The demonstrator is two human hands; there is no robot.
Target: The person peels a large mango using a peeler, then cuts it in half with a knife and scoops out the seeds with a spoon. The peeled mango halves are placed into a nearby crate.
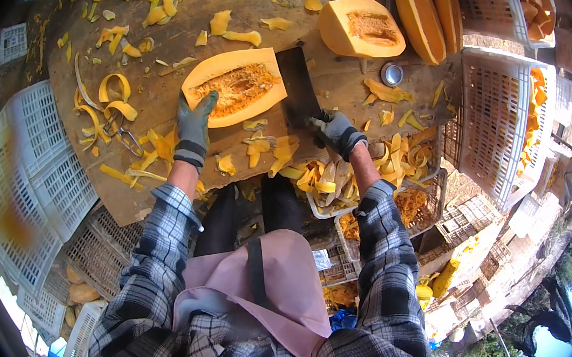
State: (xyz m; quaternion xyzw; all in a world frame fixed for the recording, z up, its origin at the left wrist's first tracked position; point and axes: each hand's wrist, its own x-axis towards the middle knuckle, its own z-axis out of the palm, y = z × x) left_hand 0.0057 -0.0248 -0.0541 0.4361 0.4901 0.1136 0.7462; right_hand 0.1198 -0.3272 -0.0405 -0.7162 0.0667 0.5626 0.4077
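Note:
My left hand (195,125), in a grey work glove, grips the left end of a peeled pumpkin half (274,97). The thumb lies over its cut face, and the other fingers are mostly hidden behind the rim. Cut face up, the half shows stringy orange pulp (238,88) in its hollow. Gloved as well, my right hand (340,133) holds a wide dark-bladed cleaver (297,80) by its handle, which the fingers cover. The blade stands close along the pumpkin's right end; I cannot tell whether they touch.
The wooden table (165,80) carries scattered peel, a metal peeler (129,140) and a small round tin (392,75). Another pumpkin half (358,28) and long pumpkin pieces (419,19) lie at the back. Peel fills a crate (324,212) by my legs. White plastic crates (490,106) stand both sides.

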